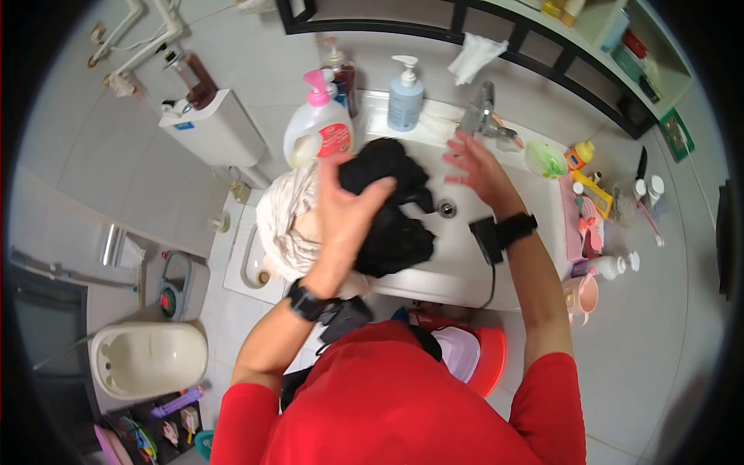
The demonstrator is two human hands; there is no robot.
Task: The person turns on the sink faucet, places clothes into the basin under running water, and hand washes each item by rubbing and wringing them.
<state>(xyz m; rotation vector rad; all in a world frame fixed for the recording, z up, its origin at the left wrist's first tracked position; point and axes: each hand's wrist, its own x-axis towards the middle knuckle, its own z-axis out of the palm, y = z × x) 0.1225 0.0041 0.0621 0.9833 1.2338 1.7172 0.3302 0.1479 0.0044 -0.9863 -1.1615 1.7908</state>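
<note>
A bundle of black cloth [391, 225] lies over the left part of the white sink [496, 271]. My left hand [349, 205] is against the left side of the bundle, thumb and fingers spread wide; the fingertips are blurred. Beside and partly under that hand is a bunched cream-white cloth [287, 217], at the sink's left edge. Over the basin, just below the metal faucet [480, 108], my right hand [482, 172] is open and holds nothing, its fingers apart and slightly blurred. The drain [446, 208] shows between the black cloth and my right forearm.
A pink-capped detergent bottle [318, 124] and a blue pump bottle [405, 97] stand behind the cloths. Along the right rim are a green soap dish [547, 159], a yellow bottle [580, 155] and a pink cup [581, 297]. Below the sink sits a red basin [492, 360].
</note>
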